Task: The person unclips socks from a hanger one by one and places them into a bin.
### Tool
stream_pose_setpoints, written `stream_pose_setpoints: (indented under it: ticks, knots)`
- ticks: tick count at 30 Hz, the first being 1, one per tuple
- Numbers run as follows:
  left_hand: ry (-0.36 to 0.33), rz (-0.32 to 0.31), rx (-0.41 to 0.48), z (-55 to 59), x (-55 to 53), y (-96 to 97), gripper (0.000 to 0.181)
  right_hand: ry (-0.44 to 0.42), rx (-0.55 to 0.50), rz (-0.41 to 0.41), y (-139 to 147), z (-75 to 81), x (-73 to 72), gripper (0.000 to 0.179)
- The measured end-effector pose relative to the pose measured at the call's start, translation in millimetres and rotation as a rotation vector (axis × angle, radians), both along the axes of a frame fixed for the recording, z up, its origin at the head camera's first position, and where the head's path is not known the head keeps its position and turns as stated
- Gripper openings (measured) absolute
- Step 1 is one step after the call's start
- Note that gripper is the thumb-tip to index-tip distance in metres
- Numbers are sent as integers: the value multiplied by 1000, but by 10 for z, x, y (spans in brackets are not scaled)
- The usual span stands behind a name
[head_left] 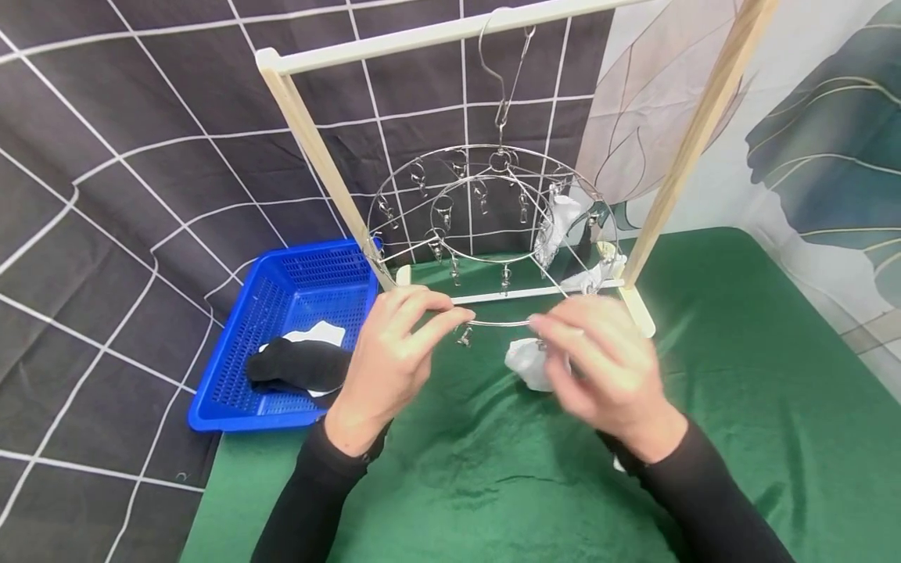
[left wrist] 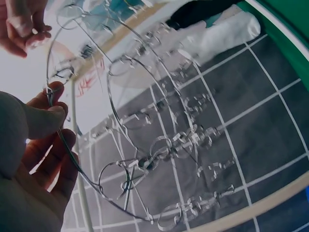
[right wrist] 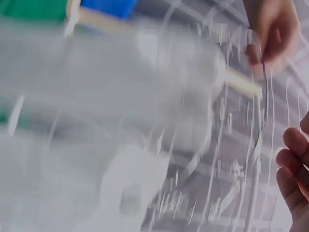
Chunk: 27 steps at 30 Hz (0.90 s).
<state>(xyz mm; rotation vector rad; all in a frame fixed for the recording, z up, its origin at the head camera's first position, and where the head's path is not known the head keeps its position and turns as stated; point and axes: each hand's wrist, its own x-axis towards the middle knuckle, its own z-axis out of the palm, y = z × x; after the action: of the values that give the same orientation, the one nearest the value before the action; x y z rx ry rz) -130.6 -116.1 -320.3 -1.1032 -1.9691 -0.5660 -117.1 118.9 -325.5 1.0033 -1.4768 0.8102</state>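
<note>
A round metal sock hanger (head_left: 486, 259) with many small clips hangs by its hook. My left hand (head_left: 394, 356) pinches the near edge of its outer ring, thumb against fingers, also seen in the left wrist view (left wrist: 43, 130). My right hand (head_left: 608, 363) is at the ring's near right part, blurred. In the right wrist view its fingers (right wrist: 292, 169) are loosely bent, apart from the wire and holding nothing. A white sock (head_left: 528, 364) hangs beside the right hand. Farther right on the ring hang another white sock (head_left: 558, 223) and a black sock (left wrist: 198, 12).
A wooden frame with a white top bar (head_left: 394, 43) carries the hanger. At the left, a blue basket (head_left: 235, 367) contains a black sock (head_left: 299, 366) and a white piece (head_left: 327, 333). Green cloth (head_left: 479, 485) covers the table; a grid-patterned curtain (head_left: 91, 258) hangs behind.
</note>
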Motion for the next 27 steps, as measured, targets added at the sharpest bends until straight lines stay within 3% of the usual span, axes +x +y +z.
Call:
stream_pose_setpoints:
  ticks: [5, 10, 15, 22, 25, 27]
  knots:
    - [-24, -30, 49, 9, -31, -116, 34, -104, -62, -103, 350, 36, -139, 21]
    - [-29, -63, 100, -11, -102, -197, 25, -224, 20, -76, 538, -41, -269, 19]
    - [-51, -63, 123, -51, -155, -269, 19, -186, 15, 7, 490, -125, -330, 17]
    - [-53, 3, 162, -129, -171, -282, 25, -147, 10, 15, 411, -136, -311, 24]
    - [-24, 72, 236, -181, -124, -260, 30, -154, 7, 21, 399, -135, -301, 25]
    - [2, 86, 322, -224, -77, -248, 25, -156, 8, 18, 393, -134, -296, 27]
